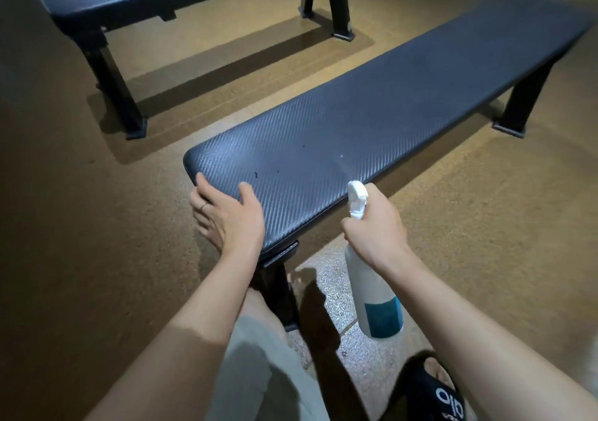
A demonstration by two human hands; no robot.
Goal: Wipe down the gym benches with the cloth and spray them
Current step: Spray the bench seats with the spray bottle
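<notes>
A flat black padded gym bench (372,122) runs from just in front of me toward the upper right. A few small dark spots sit on its near end. My left hand (229,216) rests on the near left corner of the pad, fingers curving over the edge. My right hand (375,229) grips the neck of a white spray bottle (375,294) with a blue label, nozzle pointing over the bench's near right edge. No cloth is in view.
A second black bench (155,3) stands at the upper left on black steel legs. The floor (81,226) is brown speckled rubber. My knee (259,372) and a black sandal (437,388) show at the bottom. Some items lie at the top right edge.
</notes>
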